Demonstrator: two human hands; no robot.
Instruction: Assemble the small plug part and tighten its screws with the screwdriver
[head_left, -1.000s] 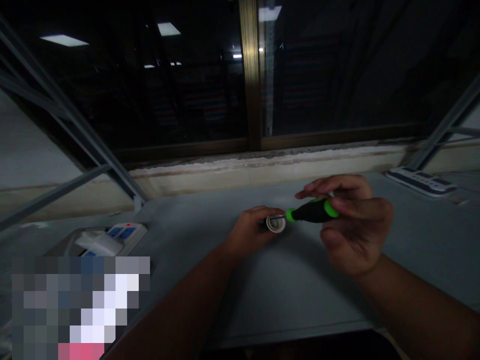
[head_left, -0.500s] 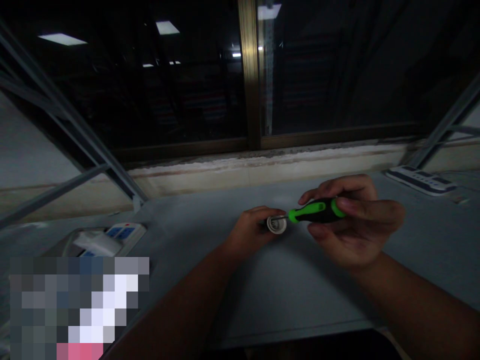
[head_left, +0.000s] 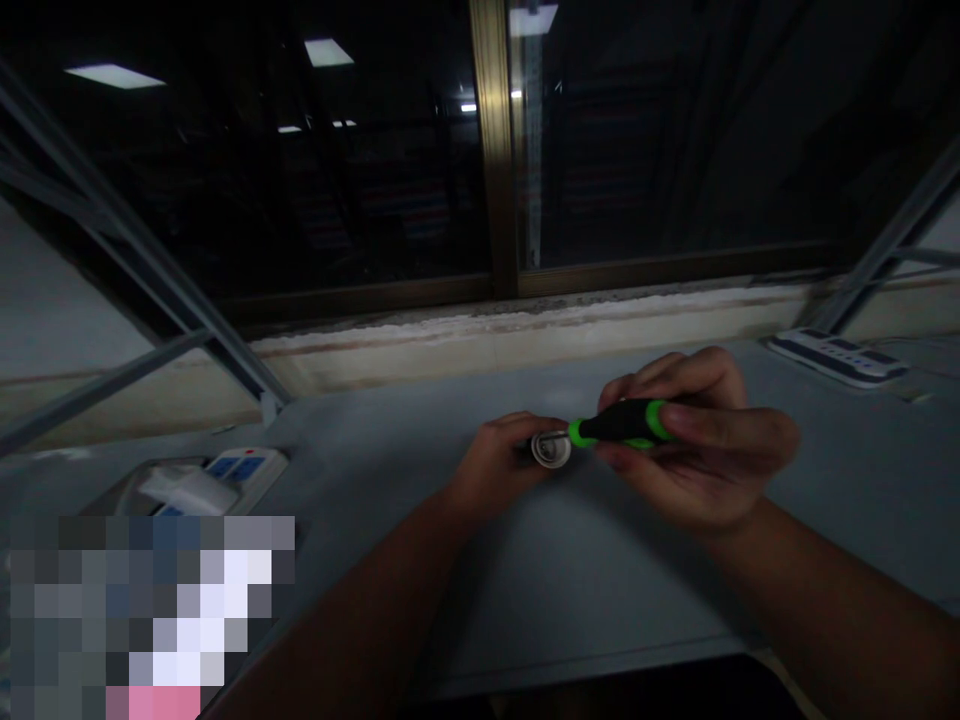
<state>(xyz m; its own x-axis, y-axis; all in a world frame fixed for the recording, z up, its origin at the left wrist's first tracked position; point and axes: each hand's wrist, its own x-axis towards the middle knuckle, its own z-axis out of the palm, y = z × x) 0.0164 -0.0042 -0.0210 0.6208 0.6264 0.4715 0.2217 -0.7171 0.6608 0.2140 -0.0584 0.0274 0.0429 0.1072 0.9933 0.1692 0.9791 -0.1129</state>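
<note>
Left hand (head_left: 493, 466) wrapped round white-rimmed hollow piece (head_left: 553, 453); right hand (head_left: 697, 440) gripping green-black screwdriver (head_left: 621, 421), shaft (head_left: 557, 435) at opening.

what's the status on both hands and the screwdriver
Left hand holds round white-rimmed part. Right hand on screwdriver, shaft at part's opening. Power strips off to both sides.

Forearms (head_left: 832, 590) angle inward, left hand (head_left: 491, 465) curled closed, right hand (head_left: 709, 480) gripping, fingers (head_left: 694, 375) bent.
</note>
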